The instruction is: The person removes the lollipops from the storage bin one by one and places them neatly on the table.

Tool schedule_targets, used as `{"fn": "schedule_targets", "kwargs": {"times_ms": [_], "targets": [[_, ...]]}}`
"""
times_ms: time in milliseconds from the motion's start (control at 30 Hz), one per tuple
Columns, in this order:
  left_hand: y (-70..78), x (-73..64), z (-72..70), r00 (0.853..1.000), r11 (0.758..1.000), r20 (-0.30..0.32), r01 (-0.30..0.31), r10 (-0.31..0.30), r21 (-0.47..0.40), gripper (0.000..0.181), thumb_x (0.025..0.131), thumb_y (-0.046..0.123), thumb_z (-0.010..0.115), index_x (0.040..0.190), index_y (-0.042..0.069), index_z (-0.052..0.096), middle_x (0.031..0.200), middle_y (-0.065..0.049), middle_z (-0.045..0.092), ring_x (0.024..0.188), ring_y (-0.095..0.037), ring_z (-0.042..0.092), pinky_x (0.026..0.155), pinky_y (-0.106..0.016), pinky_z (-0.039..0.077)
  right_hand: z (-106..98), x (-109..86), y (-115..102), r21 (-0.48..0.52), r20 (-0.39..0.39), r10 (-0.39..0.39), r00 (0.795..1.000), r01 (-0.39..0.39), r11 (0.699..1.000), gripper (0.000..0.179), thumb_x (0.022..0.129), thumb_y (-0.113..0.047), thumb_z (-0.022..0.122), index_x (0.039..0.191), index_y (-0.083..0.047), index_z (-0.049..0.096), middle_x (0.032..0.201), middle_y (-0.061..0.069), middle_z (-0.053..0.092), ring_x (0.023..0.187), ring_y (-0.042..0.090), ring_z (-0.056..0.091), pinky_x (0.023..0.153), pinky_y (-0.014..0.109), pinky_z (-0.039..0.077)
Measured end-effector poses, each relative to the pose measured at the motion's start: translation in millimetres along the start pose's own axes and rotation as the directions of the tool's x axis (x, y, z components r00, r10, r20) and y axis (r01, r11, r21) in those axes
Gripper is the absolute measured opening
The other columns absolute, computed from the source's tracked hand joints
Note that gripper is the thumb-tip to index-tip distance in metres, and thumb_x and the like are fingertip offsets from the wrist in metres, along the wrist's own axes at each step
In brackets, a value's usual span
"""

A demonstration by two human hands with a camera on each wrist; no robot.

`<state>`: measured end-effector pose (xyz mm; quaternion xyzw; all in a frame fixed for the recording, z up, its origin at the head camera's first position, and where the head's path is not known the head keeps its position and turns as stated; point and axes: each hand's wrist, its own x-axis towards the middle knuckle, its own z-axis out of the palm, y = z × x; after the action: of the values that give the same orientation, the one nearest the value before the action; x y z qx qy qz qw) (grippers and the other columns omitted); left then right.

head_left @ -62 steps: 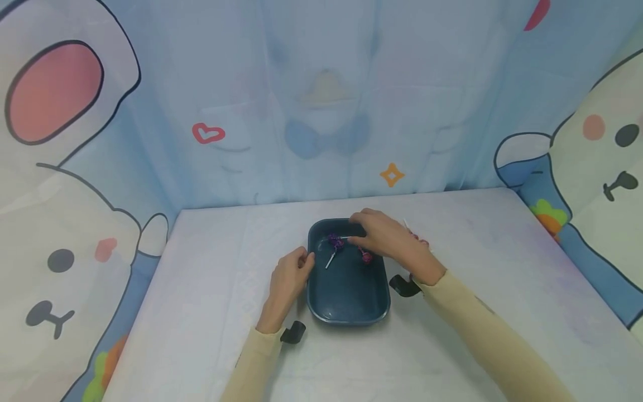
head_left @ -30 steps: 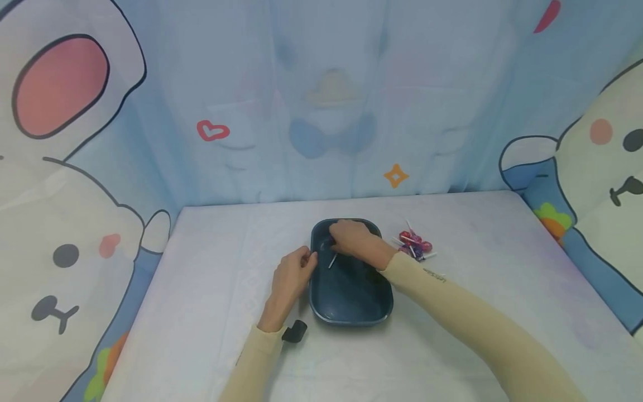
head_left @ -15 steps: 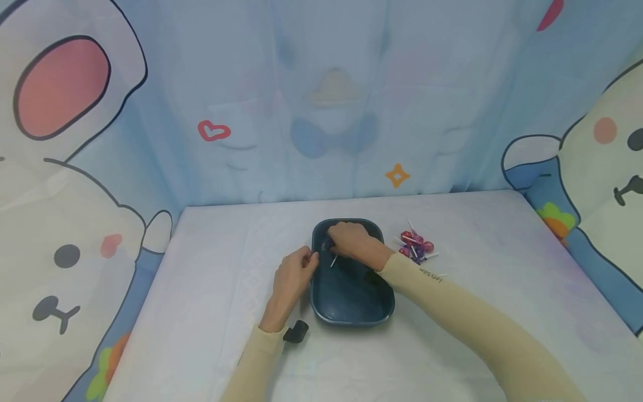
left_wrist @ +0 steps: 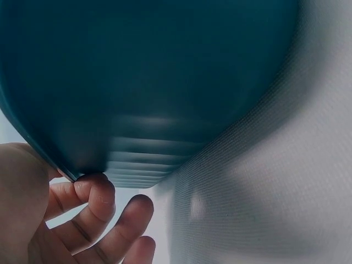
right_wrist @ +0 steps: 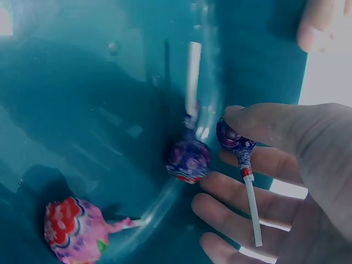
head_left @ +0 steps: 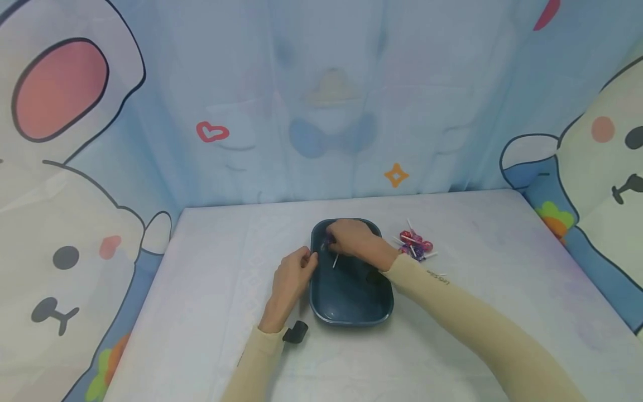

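A dark blue rectangular dish (head_left: 349,304) with rounded corners stands on the table. My left hand (head_left: 291,273) pinches its left rim between thumb and forefinger, the other fingers loosely bent below the rim in the left wrist view. My right hand (head_left: 354,237) reaches into the far left part of the dish. Seen from the right wrist, its thumb and forefinger pinch the wrapped head of a purple lollipop (right_wrist: 235,137), white stick hanging free. Just beside the fingertips lies a second purple lollipop (right_wrist: 188,159). A pink and red lollipop (right_wrist: 74,228) lies further off in the dish.
Several red, pink and purple lollipops (head_left: 414,244) lie in a loose pile on the white-covered table (head_left: 226,268), right of the dish. A blue curtain (head_left: 241,72) with cartoon rabbits hangs behind and at both sides.
My right hand has moved left and down into the dish from its far right side, uncovering the lollipop pile, and now pinches a purple lollipop. The left hand has stayed on the rim.
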<state>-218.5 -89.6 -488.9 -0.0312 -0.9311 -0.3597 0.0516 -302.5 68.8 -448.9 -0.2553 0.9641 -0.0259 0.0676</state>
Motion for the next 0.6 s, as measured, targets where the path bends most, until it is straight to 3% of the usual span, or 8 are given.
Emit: {"fn": "schedule_targets", "kwargs": {"times_ms": [167, 600], "targets": [[0.1, 0.4, -0.3, 1.0, 1.0, 0.001, -0.001, 0.001, 0.007, 0.027, 0.092, 0.039, 0.047, 0.075, 0.019, 0.051, 0.061, 0.004, 0.05, 0.051, -0.009, 0.045, 0.045, -0.024, 0.034, -9, -4.8, 0, 0.03, -0.011, -0.015, 1.0, 0.016, 0.999, 0.018, 0.083, -0.032, 0.066, 0.092, -0.016, 0.064, 0.082, -0.003, 0.062, 0.073, 0.013, 0.056, 0.069, 0.034, 0.047], [-1.4, 0.6, 0.9, 1.0, 1.0, 0.0, -0.001, 0.001, 0.001, 0.026, 0.092, 0.039, 0.047, 0.076, 0.02, 0.051, 0.062, 0.004, 0.05, 0.052, -0.009, 0.045, 0.046, -0.024, 0.034, -20, -20.0, 5, 0.117, -0.032, 0.007, 0.999, -0.003, 0.993, 0.036, 0.084, -0.034, 0.064, 0.114, -0.014, 0.061, 0.105, 0.002, 0.064, 0.098, 0.018, 0.059, 0.088, 0.038, 0.046]]}}
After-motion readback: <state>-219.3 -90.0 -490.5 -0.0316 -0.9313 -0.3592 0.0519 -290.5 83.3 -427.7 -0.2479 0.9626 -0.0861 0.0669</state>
